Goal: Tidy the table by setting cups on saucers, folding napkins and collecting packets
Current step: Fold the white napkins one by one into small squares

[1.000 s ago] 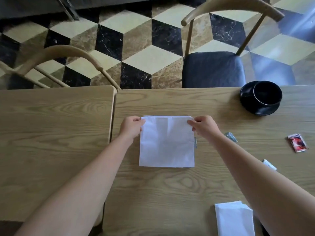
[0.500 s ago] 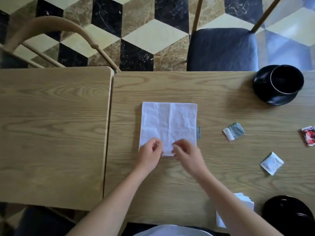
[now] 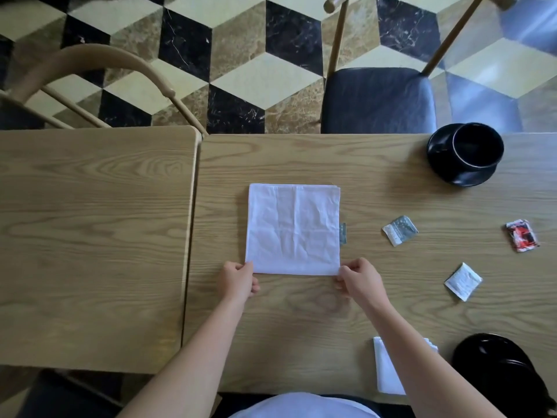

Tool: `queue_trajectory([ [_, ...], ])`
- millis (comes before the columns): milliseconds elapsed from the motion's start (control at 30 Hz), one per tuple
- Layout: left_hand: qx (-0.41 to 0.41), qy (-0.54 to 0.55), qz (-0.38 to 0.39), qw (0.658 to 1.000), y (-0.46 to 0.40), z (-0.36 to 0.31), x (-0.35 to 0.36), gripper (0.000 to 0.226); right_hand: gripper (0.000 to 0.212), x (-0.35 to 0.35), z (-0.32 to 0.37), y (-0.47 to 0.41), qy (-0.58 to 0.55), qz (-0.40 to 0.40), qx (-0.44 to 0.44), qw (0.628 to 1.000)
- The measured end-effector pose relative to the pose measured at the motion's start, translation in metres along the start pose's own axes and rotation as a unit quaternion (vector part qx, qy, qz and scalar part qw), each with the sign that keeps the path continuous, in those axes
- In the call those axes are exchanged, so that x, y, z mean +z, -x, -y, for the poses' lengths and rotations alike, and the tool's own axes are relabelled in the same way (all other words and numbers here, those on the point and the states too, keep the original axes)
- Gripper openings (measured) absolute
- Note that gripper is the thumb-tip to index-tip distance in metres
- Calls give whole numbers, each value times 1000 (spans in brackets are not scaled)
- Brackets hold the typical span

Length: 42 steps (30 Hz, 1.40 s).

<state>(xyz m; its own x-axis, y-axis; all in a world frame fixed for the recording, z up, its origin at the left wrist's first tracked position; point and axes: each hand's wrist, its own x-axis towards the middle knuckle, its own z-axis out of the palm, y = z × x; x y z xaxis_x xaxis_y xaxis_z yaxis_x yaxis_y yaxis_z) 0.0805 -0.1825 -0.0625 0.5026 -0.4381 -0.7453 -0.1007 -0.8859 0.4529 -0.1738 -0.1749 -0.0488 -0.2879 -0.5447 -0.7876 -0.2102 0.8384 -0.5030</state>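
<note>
A white napkin point(image 3: 294, 229) lies flat and square on the wooden table point(image 3: 301, 321). My left hand point(image 3: 239, 280) pinches its near left corner and my right hand point(image 3: 360, 280) pinches its near right corner. A small packet point(image 3: 343, 233) peeks out from under the napkin's right edge. Three more packets lie to the right: a grey one point(image 3: 400, 230), a white one point(image 3: 462, 281) and a red one point(image 3: 522, 235). A black cup point(image 3: 477, 147) sits on a black saucer point(image 3: 446, 171) at the far right.
A folded white napkin point(image 3: 387, 372) lies at the near edge, partly under my right forearm. A black dish point(image 3: 500, 366) sits at the near right corner. A second table point(image 3: 90, 236) adjoins on the left. Two chairs point(image 3: 376, 101) stand across the table.
My hands went from the napkin's far corners to its near edge, then spread apart to the two near corners. The napkin stays flat.
</note>
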Motion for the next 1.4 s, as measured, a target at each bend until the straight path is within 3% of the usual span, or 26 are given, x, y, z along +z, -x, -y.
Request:
queue_trajectory([
  [200, 62, -20, -88, 994, 18, -3, 5, 24, 35, 9, 12, 5, 111, -19, -29, 993],
  [300, 30, 5, -57, 998, 21, -12, 3, 28, 37, 10, 24, 8, 86, 4, -6, 996],
  [400, -2, 66, 3, 998, 21, -24, -9, 20, 23, 3, 33, 15, 15, 26, 18, 999],
  [567, -22, 176, 97, 979, 37, -26, -40, 6, 19, -13, 35, 43, -46, 45, -9, 998],
  [733, -45, 173, 149, 973, 65, 33, -61, 27, 24, -19, -10, 76, -34, 74, 32, 996],
  [833, -80, 144, 168, 972, 74, 75, -68, 24, 21, -17, -45, 92, 20, 86, 72, 993],
  [967, -67, 114, 121, 984, 78, 95, -72, 21, 26, -15, -56, 100, 37, 74, 72, 994],
  [1067, -8, 121, 93, 988, 74, 79, -71, 18, 30, -18, -38, 95, 1, 64, 42, 997],
  [1167, 26, 133, 94, 986, 64, 50, -68, 9, 20, -23, -12, 84, -51, 64, 32, 996],
  [1300, 32, 169, 103, 980, 49, 6, -60, 21, 2, -25, 19, 64, -123, 75, 57, 988],
  [1400, 28, 138, 98, 985, 36, -14, -52, 29, 14, -23, 32, 47, -146, 83, 82, 982],
])
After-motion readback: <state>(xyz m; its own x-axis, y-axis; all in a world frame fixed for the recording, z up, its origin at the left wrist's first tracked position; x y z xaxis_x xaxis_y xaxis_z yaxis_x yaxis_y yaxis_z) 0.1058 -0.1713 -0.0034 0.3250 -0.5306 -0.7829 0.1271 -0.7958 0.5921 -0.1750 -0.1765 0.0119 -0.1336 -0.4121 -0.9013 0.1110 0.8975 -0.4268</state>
